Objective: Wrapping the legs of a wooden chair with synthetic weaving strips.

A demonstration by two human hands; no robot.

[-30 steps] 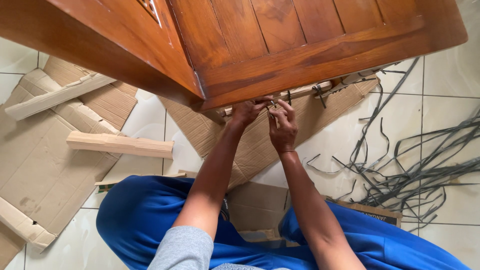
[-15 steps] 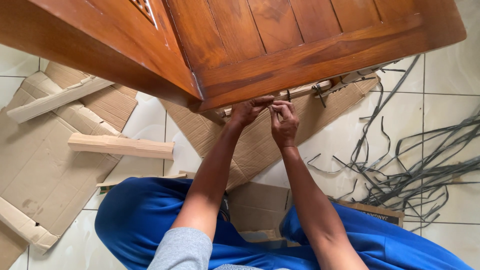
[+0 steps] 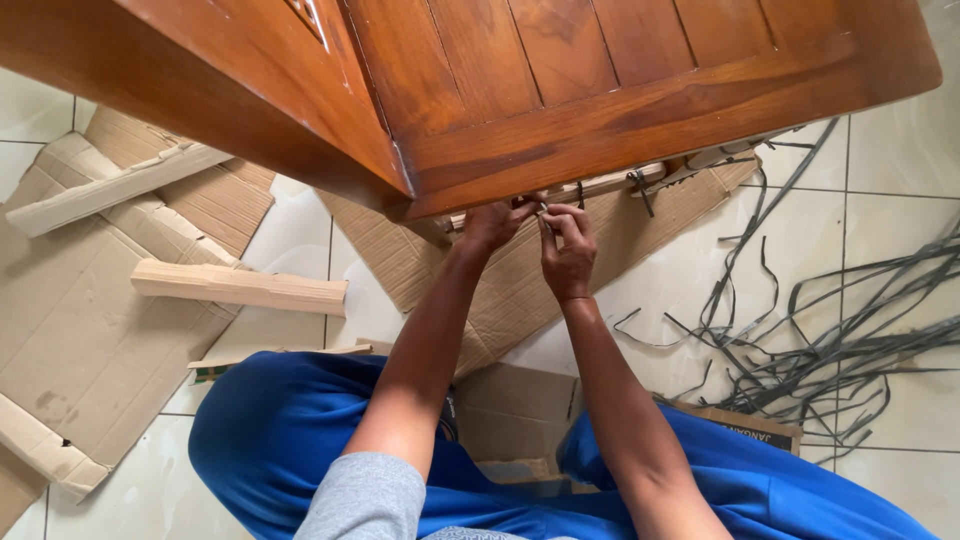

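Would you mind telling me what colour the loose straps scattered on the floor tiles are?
The straps are dark grey, seen best in the head view, the only one.

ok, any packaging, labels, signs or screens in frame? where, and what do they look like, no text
Flattened cardboard sheets: left floor, brown, torn.
Corrugated cardboard sheet: under the hands, beneath the wooden cabinet, brown.
Cardboard box flap: by the right knee, brown, dark print.
Cut packing straps: right floor, grey, tangled.
No signs or screens.

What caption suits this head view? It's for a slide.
Both hands, left hand and right hand, pinch a dark strap beneath a varnished wooden cabinet over cardboard.
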